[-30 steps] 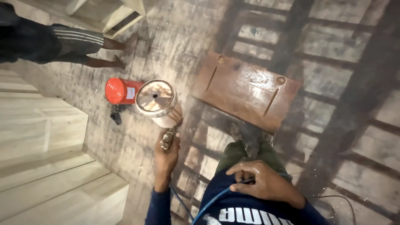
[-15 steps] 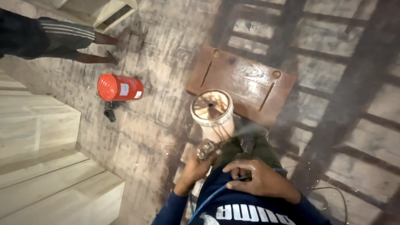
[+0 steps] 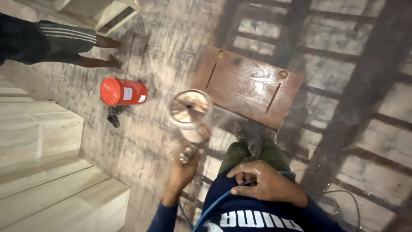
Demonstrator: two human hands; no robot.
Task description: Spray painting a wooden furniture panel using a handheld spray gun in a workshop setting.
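Left hand (image 3: 182,172) grips the handle of a spray gun (image 3: 189,116), fingers wrapped tight around it, and holds it out in front of the body with its round metal cup tilted so that the open mouth faces up toward the camera. Right hand (image 3: 262,182) rests against the person's dark blue top at the waist, fingers curled closed around a thin blue hose (image 3: 223,198) that runs down across the shirt. Below the gun, on the worn grey floor (image 3: 171,51), a brown wooden panel (image 3: 249,88) lies flat, glossy in patches, with two round holes near its far corners and two narrow slots cut into it; the cup overlaps the panel's near left edge in this view. A red can (image 3: 123,91) lies on its side well to the left of the panel, with a small dark object just beside it. Pale wooden boards (image 3: 47,172) are stacked along the left. Another person's bare legs (image 3: 92,51) stand beyond the can.
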